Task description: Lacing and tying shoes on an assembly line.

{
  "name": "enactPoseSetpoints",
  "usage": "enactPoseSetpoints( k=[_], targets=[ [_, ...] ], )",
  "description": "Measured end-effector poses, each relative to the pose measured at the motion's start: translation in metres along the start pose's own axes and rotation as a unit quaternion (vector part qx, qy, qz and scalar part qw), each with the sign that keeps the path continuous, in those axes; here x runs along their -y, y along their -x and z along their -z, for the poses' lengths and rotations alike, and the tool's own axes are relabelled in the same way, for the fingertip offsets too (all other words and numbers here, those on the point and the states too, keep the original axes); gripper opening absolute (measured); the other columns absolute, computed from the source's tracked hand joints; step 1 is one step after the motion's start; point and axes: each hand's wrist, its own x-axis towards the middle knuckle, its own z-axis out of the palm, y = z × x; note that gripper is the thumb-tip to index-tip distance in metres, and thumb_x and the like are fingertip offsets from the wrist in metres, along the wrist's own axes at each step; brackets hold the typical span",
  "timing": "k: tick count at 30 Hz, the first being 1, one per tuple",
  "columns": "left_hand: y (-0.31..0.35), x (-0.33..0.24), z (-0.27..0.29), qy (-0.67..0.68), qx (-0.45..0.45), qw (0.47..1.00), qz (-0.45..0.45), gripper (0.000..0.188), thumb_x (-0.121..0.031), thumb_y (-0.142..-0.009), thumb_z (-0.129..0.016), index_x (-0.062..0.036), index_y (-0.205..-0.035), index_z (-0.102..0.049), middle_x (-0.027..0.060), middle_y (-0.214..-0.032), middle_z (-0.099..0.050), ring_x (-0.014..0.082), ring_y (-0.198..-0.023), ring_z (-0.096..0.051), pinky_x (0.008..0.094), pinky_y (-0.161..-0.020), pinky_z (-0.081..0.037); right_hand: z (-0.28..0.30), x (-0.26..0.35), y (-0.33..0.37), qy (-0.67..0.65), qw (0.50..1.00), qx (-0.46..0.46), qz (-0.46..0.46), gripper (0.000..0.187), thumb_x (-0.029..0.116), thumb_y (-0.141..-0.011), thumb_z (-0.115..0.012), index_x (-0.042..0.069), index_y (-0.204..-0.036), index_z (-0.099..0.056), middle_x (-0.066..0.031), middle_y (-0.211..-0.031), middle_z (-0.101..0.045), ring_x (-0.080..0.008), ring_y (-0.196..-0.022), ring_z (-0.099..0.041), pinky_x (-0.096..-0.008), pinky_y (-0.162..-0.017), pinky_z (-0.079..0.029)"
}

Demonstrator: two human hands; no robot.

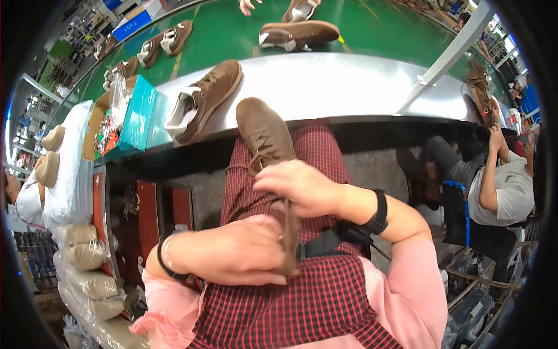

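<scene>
A brown suede lace-up shoe (261,125) rests over my lap, toe pointing away, its laces loosely crossed and a lace end trailing left. My right hand (299,186) bends over the rear of this shoe and hides it. A flat brown strip (290,235), smeared by motion, runs down from under the right hand's fingers. My left hand (235,250) is closed on its lower part, close to the apron. Whether the strip is lace or part of the shoe, I cannot tell. A matching brown shoe (212,96) with white lining stands on the metal ledge, far left of my hands.
Beyond the metal ledge (325,87) runs a green conveyor (383,35) carrying several brown shoes. A teal box (136,116) of small items stands at left. A grey post (447,55) rises at right. A co-worker (500,186) sits on the right; another person's hand shows at the top.
</scene>
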Motion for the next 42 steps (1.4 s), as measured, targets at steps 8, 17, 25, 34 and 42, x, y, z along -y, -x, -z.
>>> enactPoseSetpoints(
  k=[8,17,25,34,42],
  targets=[
    [0.055,0.117,-0.013,0.42,-0.489,0.706,0.295,0.035,-0.033,-0.097,-0.047,-0.0017,-0.099,-0.063,-0.0066,-0.054,-0.038,0.0048,-0.049,-0.034,0.0212,-0.048,-0.033,0.006,-0.008,0.033,0.198,0.979,-0.047,0.027,0.01,0.014,-0.067,-0.06,0.007,-0.074,-0.059,-0.0084,-0.086,-0.059,-0.0262,-0.075,-0.059,-0.0383,-0.066,-0.049],
    [0.015,0.142,-0.044,0.374,-0.233,0.814,0.379,0.025,-0.029,-0.088,-0.062,-0.0043,-0.085,-0.063,0.0021,-0.074,-0.056,0.0177,-0.07,-0.056,0.0316,-0.067,-0.046,-0.007,0.003,0.018,0.016,0.994,0.1,0.046,0.008,0.011,-0.072,-0.063,0.008,-0.078,-0.059,-0.007,-0.079,-0.056,-0.0269,-0.071,-0.06,-0.0367,-0.062,-0.05],
    [0.01,0.097,-0.046,-0.402,-0.173,0.896,0.074,0.017,-0.013,-0.068,-0.07,-0.0038,-0.077,-0.057,0.0094,-0.103,-0.056,0.0282,-0.099,-0.053,0.0402,-0.088,-0.043,-0.003,-0.057,-0.001,0.102,0.988,-0.11,-0.046,0.005,0.008,-0.067,-0.064,0.003,-0.068,-0.062,-0.0112,-0.092,-0.062,-0.0296,-0.082,-0.059,-0.0398,-0.071,-0.049],
    [0.03,0.165,-0.069,-0.019,-0.182,0.963,0.195,0.024,-0.018,-0.087,-0.057,-0.0012,-0.103,-0.059,0.0148,-0.105,-0.057,0.0326,-0.102,-0.052,0.043,-0.094,-0.038,-0.05,-0.069,0.021,0.409,0.911,0.038,-0.029,0.025,0.026,-0.073,-0.058,0.013,-0.091,-0.067,-0.0047,-0.142,-0.037,-0.0252,-0.125,-0.036,-0.0503,-0.108,-0.022],
    [0.027,0.171,-0.081,-0.079,-0.211,0.939,0.261,0.025,-0.013,-0.08,-0.061,0.0024,-0.1,-0.06,0.0212,-0.104,-0.058,0.0379,-0.103,-0.053,0.0437,-0.09,-0.042,-0.035,-0.069,0.01,0.37,0.925,-0.031,0.084,0.014,0.019,-0.065,-0.059,0.011,-0.074,-0.066,-0.0018,-0.115,-0.057,-0.0218,-0.101,-0.051,-0.0409,-0.089,-0.04]
  ],
)
